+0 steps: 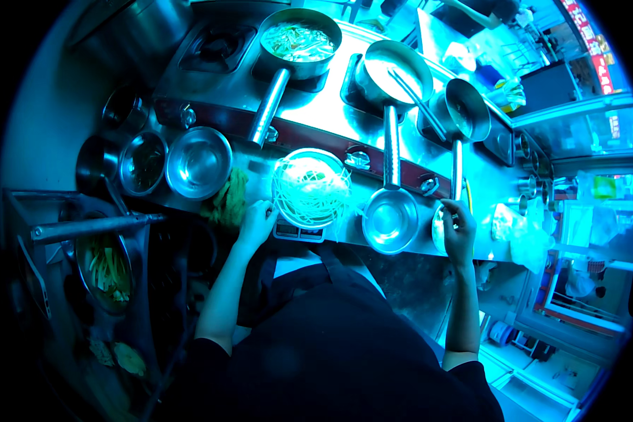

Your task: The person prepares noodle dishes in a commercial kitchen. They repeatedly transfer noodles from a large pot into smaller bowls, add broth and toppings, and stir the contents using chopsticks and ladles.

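A metal bowl heaped with noodles (312,192) rests on a digital kitchen scale (298,232), some strands hanging over the rim. My left hand (259,219) is at the bowl's left side, fingers bent; whether it grips the rim cannot be told. To the right, my right hand (458,227) is raised beside a small round container (438,229), below the handle of a saucepan (461,113); its fingertips are pinched together and what they hold is unclear. An empty metal bowl (390,219) lies between the noodles and my right hand. Greenish noodles (232,198) lie beside my left hand.
On the stove (316,113) stand a saucepan of food in liquid (298,45) and a saucepan of pale liquid (390,74) with chopsticks (416,103) across it. Metal bowls (199,163) sit at left. A tray of cut vegetables (105,269) is lower left, plastic bags (527,235) at right.
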Demonstrator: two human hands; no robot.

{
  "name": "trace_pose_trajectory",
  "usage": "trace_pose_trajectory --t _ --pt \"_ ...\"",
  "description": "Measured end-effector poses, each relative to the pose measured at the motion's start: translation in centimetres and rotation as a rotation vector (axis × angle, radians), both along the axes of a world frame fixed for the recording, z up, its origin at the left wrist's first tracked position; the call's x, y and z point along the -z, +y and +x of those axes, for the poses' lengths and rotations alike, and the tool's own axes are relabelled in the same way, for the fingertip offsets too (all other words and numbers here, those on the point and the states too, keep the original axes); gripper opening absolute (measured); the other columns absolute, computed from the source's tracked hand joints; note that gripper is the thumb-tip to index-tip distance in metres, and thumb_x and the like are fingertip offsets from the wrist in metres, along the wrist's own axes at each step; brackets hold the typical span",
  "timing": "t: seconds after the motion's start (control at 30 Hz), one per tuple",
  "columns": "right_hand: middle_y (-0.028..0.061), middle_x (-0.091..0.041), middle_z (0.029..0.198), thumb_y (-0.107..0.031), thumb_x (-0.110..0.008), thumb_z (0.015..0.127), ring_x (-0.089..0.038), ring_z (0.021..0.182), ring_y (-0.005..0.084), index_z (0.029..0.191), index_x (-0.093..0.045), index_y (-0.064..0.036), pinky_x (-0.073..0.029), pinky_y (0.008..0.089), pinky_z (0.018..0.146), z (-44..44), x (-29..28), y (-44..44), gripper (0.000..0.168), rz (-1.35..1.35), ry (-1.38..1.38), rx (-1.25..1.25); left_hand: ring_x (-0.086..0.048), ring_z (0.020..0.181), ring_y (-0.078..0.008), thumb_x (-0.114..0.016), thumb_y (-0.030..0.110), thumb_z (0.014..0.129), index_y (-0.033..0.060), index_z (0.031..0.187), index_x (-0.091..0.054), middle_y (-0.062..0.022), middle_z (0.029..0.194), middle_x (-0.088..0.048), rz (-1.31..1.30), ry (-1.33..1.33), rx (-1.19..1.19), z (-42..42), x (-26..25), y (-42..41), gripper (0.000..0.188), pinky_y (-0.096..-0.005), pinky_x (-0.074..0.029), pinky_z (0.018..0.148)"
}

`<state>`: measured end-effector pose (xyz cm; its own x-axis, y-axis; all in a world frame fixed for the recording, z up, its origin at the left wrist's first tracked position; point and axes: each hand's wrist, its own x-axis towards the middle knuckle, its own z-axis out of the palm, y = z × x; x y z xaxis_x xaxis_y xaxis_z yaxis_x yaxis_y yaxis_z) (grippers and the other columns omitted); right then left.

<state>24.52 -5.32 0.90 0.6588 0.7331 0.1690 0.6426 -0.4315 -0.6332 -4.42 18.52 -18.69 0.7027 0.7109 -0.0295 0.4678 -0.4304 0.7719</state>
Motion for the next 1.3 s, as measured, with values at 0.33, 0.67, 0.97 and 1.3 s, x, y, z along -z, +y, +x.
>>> trace_pose_trajectory --t 0.33,0.67,0.97,1.3 --pt "0.0091 -0.054 0.078 0.001 -0.054 0.075 -0.054 0.064 0.0189 0.089 -0.056 -0.002 -0.04 0.0253 0.05 -6.0 2.6 -0.8 0.015 -0.092 0.059 -0.048 -0.053 0.05 -0.0098 -0.051 0.014 0.083 -0.0005 0.083 -0.056 -0.007 0.068 -0.059 -0.866 -0.04 -0.053 3.7 -0.4 0.6 0.016 -0.0206 -0.044 0.046" --pt "0.0077 -0.055 0.074 0.002 -0.051 0.076 -0.054 0.066 0.0133 0.086 -0.058 -0.001 -0.041 0.0232 0.057 -14.3 11.6 -10.2 0.012 -0.118 0.263 0.332 -0.056 0.046 -0.0146 -0.055 0.022 0.079 0.0009 0.07 -0.053 -0.0082 0.053 -0.056 -0.524 0.316 0.159 -0.7 -1.8 3.4 0.023 -0.028 -0.044 0.044" --pt "0.0077 -0.059 0.066 -0.016 -0.055 0.077 -0.056 0.053 0.014 0.083 -0.059 -0.002 -0.043 0.0282 0.046 -41.9 29.2 -33.4 0.016 -0.346 1.298 1.182 -0.059 0.079 -0.0309 -0.055 0.033 0.075 0.0065 0.081 -0.057 -0.0153 0.082 -0.061 0.05 0.93 0.836 -1.0 -0.3 -4.3 0.027 -0.0434 -0.046 0.066" --pt "0.0081 -0.058 0.071 -0.023 -0.05 0.08 -0.055 0.065 0.0239 0.07 -0.056 -0.008 -0.044 0.0369 0.056 -72.2 38.5 -51.6 0.018 -0.381 0.814 1.834 -0.057 0.08 -0.0347 -0.048 0.023 0.077 0.0059 0.091 -0.053 -0.0188 0.085 -0.059 0.326 0.975 1.305 -0.3 1.2 -17.0 0.022 -0.046 -0.045 0.066"
